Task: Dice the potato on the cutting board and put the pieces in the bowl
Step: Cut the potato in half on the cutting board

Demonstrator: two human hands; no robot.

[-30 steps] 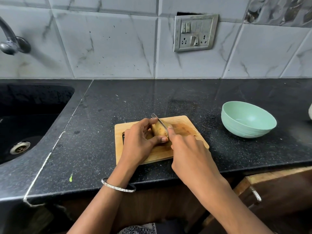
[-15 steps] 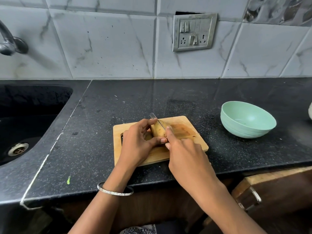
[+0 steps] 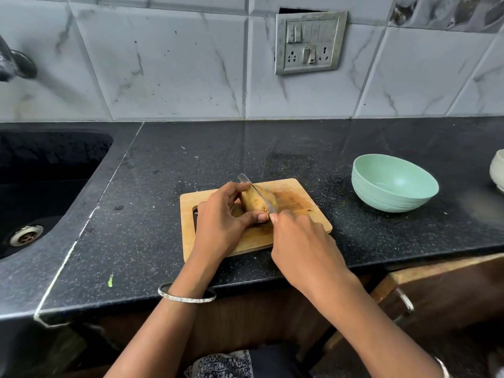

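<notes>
**Head view.** A single wide-angle view is supplied, taken from a camera worn on the head and directed forward and downward. The black desk (image 3: 272,148) is seen at close range from above its near edge. The frame is centred close to the potato (image 3: 255,204) and knife (image 3: 257,192) on the cutting board (image 3: 294,192). Both forearms enter from the bottom edge, and the left hand (image 3: 218,225) and right hand (image 3: 305,246) are shown from behind. The tiled wall (image 3: 163,64) is faced squarely and fills the upper third. The sink (image 3: 41,186) is cut by the left margin, and the bowl (image 3: 387,200) is placed towards the right.
</notes>
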